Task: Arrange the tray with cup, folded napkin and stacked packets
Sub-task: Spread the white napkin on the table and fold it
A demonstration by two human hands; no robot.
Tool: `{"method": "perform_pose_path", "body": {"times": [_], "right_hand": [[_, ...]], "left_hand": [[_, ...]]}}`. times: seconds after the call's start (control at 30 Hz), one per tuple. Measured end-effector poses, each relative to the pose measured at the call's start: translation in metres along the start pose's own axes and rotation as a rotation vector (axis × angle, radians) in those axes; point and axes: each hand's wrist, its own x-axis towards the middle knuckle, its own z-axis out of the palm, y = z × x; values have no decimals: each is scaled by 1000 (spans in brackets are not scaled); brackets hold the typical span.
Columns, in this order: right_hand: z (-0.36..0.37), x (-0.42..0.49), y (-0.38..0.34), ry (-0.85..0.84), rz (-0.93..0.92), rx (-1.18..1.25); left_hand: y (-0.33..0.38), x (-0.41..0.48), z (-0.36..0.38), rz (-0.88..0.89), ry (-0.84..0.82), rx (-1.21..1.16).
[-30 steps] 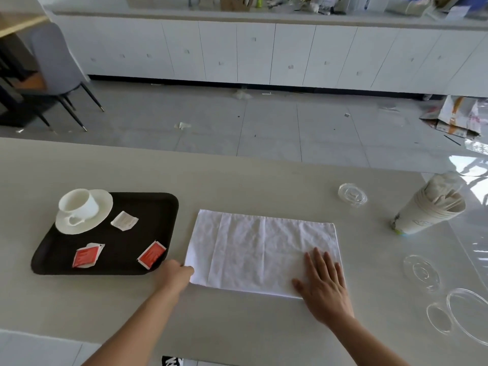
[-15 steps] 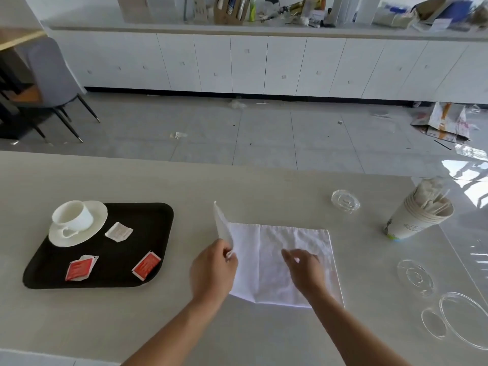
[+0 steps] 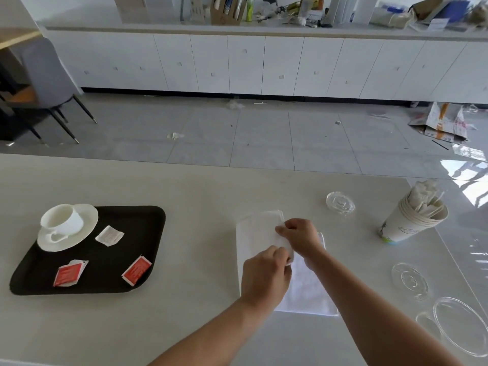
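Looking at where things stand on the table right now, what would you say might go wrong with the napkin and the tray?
1. Both hands, left hand and right hand, pinch the napkin mid-fold; the lifted flap may land skewed, leaving uneven edges.
2. The three packets, white packet and two red packets, lie scattered on the tray, leaving little bare space for the napkin.
3. The glass lid lies near the right forearm and might get knocked.

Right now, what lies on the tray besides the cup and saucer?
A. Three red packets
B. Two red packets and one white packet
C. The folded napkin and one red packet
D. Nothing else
B: two red packets and a white packet lie apart on the tray; the napkin is on the table in both hands.
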Motion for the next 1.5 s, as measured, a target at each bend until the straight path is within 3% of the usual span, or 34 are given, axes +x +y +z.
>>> {"method": "perform_pose_path", "body": {"times": [0.3,0.63,0.9,1.07,1.23,1.37,1.5], "right_hand": [[-43,-8,68,118,108,93],[-48,-10,102,238,138,-5],[-46,-9,104,314,118,-209],[-42,-13,106,414,125,-222],[-40,-19,100,404,125,-344],[-34,-33,106,438,-35,-603],[-19,-41,130,168,-139,-835]], "left_hand": [[34,-7,43,169,-168,-22],[43,-12,75,214,-338,-28],[-7,-1,77,164,-215,133],[-44,6,85,77,-474,314],[-61,4,94,96,-555,390],[-65,17,101,88,-469,386],[-67,29,110,106,-506,378]]}}
